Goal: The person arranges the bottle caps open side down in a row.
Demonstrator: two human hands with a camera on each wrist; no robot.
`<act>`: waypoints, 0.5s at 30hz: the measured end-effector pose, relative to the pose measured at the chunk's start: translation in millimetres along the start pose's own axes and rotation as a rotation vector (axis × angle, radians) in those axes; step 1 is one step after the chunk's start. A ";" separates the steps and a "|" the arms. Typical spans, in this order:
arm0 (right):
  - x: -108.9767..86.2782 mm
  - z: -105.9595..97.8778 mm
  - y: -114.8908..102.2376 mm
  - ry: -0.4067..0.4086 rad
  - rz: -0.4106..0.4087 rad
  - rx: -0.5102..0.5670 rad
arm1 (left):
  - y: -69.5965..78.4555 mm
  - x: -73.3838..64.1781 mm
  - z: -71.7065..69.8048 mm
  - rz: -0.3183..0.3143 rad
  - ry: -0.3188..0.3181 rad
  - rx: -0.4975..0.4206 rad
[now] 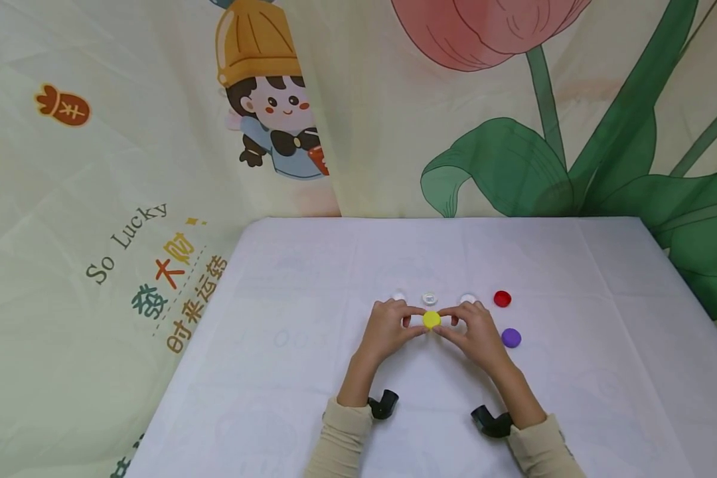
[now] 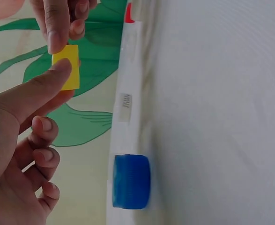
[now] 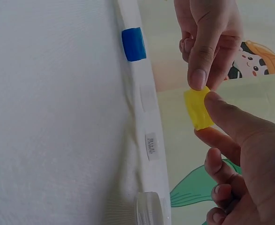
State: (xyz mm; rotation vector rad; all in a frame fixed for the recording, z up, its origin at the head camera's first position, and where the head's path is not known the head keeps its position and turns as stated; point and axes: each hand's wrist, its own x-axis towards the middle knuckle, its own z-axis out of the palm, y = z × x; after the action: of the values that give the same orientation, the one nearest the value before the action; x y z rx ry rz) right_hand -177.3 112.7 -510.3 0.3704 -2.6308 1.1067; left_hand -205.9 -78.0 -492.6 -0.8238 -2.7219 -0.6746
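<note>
Both hands meet over the white table at a yellow bottle cap (image 1: 431, 320). My left hand (image 1: 387, 330) pinches its left side with thumb and index finger. From the other side my right hand (image 1: 477, 335) pinches it too, the remaining fingers loosely curled. In the wrist views the yellow cap stands above the table top, its side edge-on to the camera. Beyond the hands lie a clear cap with a label (image 1: 429, 299) and a clear cap (image 1: 468, 299), partly covered by the right fingers. A ridged blue cap (image 2: 131, 182) shows in the wrist views; in the head view it is hidden.
A red cap (image 1: 502, 299) and a purple cap (image 1: 511, 338) lie right of the right hand. Another pale clear cap (image 1: 398, 294) sits behind the left hand. Black wrist devices (image 1: 384, 405) are on both forearms. A printed cloth (image 1: 370, 133) hangs behind the table (image 1: 263, 398).
</note>
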 end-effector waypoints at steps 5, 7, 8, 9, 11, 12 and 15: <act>-1.7 4.5 3.3 -0.051 0.003 -0.060 | -1.2 -2.6 6.4 -0.017 -0.067 0.053; -2.3 6.5 4.8 -0.065 0.003 -0.080 | -1.1 -3.6 8.4 -0.023 -0.090 0.077; -2.6 7.8 5.8 -0.070 0.003 -0.093 | -1.3 -3.8 9.6 -0.026 -0.101 0.091; -2.7 9.0 7.0 -0.075 0.004 -0.106 | -1.3 -3.9 10.5 -0.027 -0.110 0.103; -3.0 11.3 8.8 -0.085 0.012 -0.127 | -1.7 -3.7 12.9 -0.032 -0.132 0.136; -3.2 12.3 9.6 -0.092 0.016 -0.139 | -1.9 -3.5 14.1 -0.034 -0.142 0.151; -3.7 14.7 11.7 -0.108 0.026 -0.164 | -2.5 -3.0 17.2 -0.037 -0.168 0.183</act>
State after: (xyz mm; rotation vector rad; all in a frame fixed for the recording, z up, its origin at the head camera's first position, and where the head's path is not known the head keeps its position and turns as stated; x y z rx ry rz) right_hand -179.8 110.5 -529.2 0.3727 -2.8043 0.8939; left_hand -206.2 -72.9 -509.5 -0.8210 -2.9003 -0.3697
